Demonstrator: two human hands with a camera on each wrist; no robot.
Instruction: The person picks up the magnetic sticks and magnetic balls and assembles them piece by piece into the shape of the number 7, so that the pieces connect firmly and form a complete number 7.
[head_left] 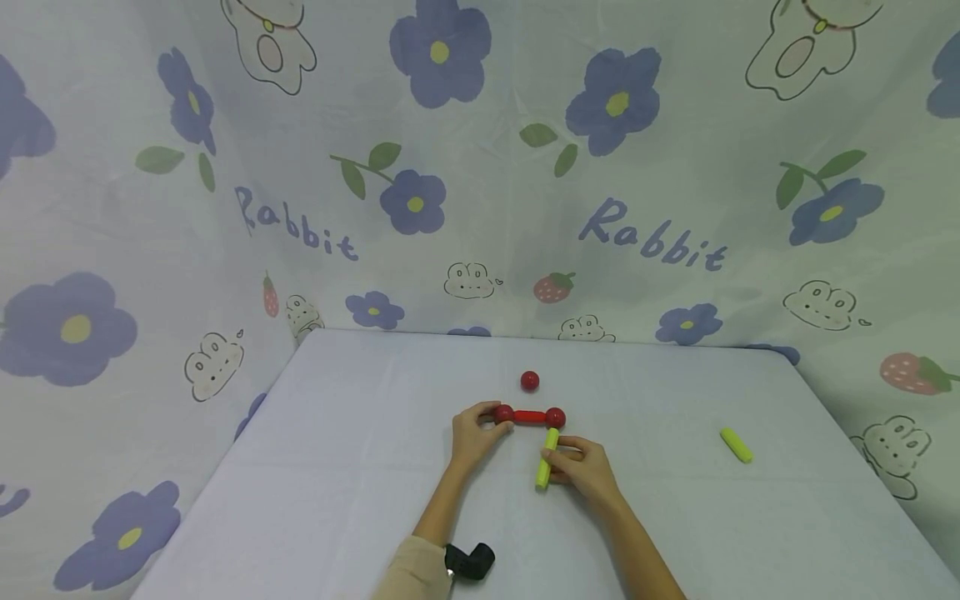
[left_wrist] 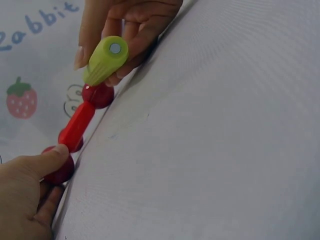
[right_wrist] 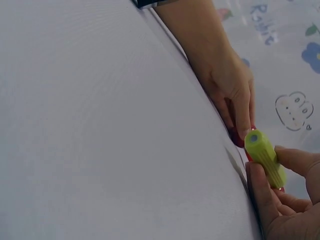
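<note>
My left hand (head_left: 474,435) pinches a dark red ball (head_left: 504,413) between thumb and fingers. A red rod (head_left: 529,417) joins that ball to a second red ball (head_left: 555,417) on its right. With thumb and fingertips, my right hand (head_left: 587,472) holds a yellow-green rod (head_left: 547,460). The rod's far end sits right at the second ball, and it points back toward me. In the left wrist view, a grey round disc shows in the near end of the yellow-green rod (left_wrist: 107,59).
A loose red ball (head_left: 529,381) lies on the white tabletop (head_left: 360,467) beyond the joined pieces. Farther right lies another yellow-green rod (head_left: 737,445). A black strap piece (head_left: 472,562) sits at the left wrist. Patterned cloth (head_left: 480,208) hangs behind the table.
</note>
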